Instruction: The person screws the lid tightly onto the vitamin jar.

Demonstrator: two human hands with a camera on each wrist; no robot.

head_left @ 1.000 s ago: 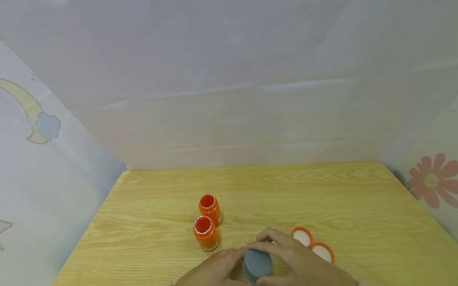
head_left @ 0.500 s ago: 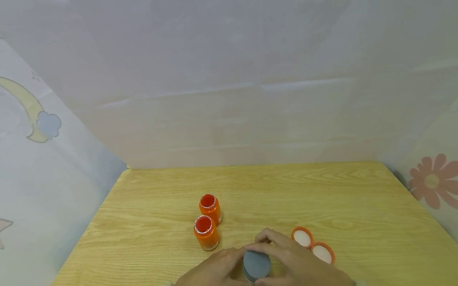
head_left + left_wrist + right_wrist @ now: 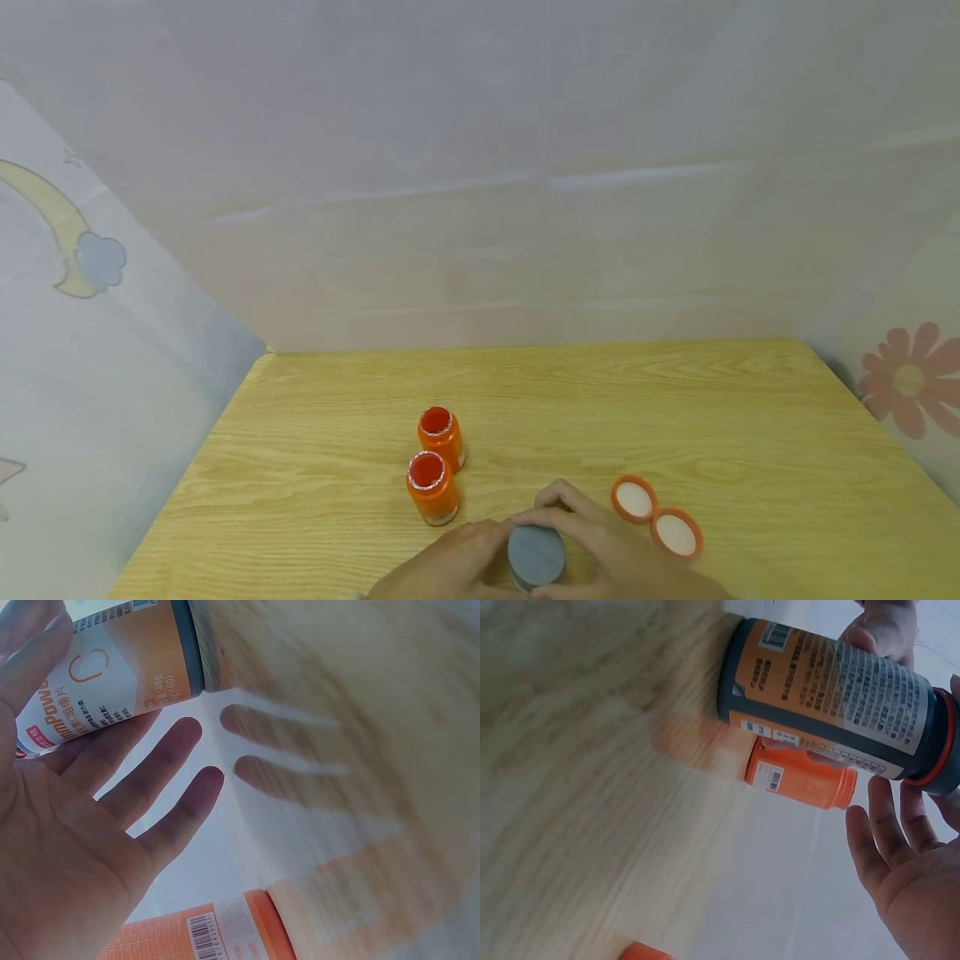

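Bottle (image 3: 829, 697) with "48g" on label (image 3: 116, 666)

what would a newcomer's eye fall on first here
Probably the two open orange bottles, upright left of centre on the wood-grain table. Next, the grey-capped bottle held between both hands at the bottom of the head view, then two orange lids, white insides up, to its right.

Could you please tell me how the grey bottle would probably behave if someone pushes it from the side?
The grey bottle is probably stiff: its wall looks straight where the left hand holds it. Being taller than wide, it could tip if pushed near the top. Its round body would likely roll once on its side.
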